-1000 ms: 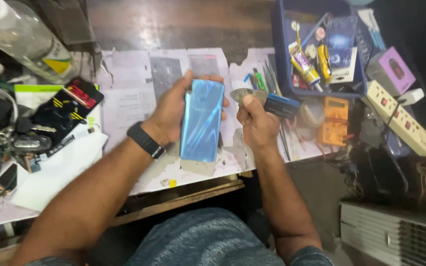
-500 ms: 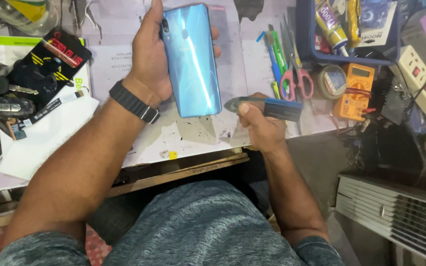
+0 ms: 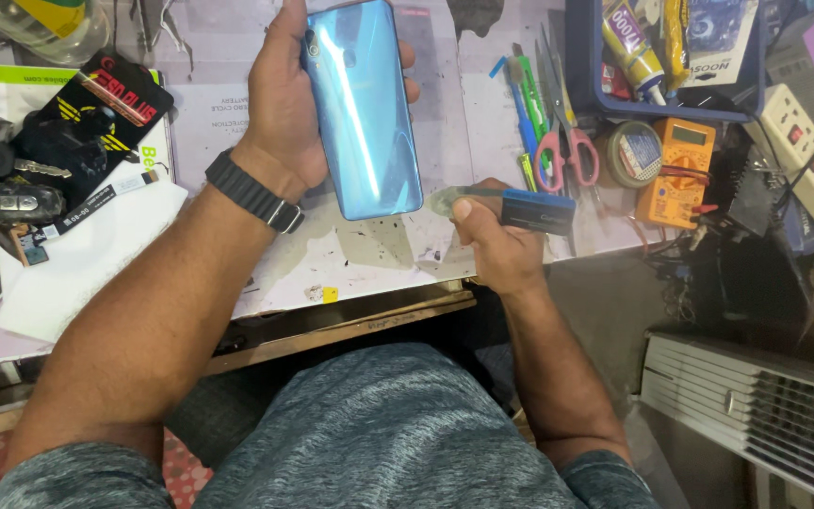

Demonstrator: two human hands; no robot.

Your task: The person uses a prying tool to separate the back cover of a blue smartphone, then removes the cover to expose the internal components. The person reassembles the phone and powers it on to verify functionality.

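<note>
A glossy, smooth blue phone back is seen; below it the bench is covered with stained, matt paper over worn wood.

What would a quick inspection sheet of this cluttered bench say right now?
Surface: worktable covered with stained paper sheets.
Job's things: blue phone, back up; blue-handled tool.
Clutter: scissors, orange multimeter, blue tray, keys.
Grips: left hand holds the phone; right hand holds the tool.
Cables: white power strip.
Surroundings: white grille unit.
</note>
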